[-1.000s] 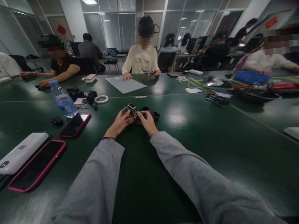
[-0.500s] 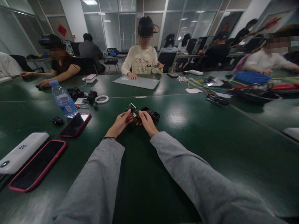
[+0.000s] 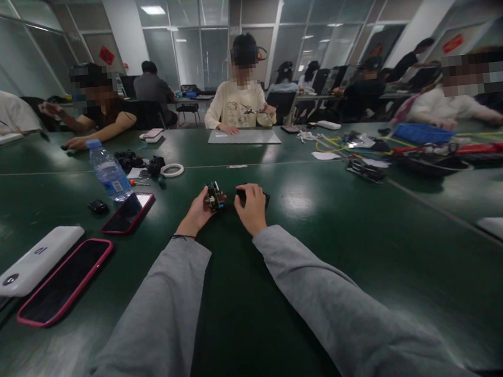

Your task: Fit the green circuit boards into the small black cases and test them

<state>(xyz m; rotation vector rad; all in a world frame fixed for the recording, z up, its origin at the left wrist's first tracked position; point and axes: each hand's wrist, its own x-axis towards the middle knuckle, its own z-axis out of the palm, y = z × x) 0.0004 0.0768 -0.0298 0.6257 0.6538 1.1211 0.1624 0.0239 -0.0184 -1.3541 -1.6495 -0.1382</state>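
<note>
Fingertips (image 3: pixel 210 195) of the left hand (image 3: pixel 198 212) pinch a small green circuit board (image 3: pixel 213 195) just above the green table (image 3: pixel 309 236), while the right hand (image 3: pixel 251 207) curls closed over a black casing (image 3: pixel 265 197) resting just beside it on the table.

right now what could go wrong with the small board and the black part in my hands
The left hand pinches the small circuit board by its edges, lifted off the green table; a loose grip might drop it. The right hand covers the black casing, hiding it from view, so a fumble is possible.
</note>
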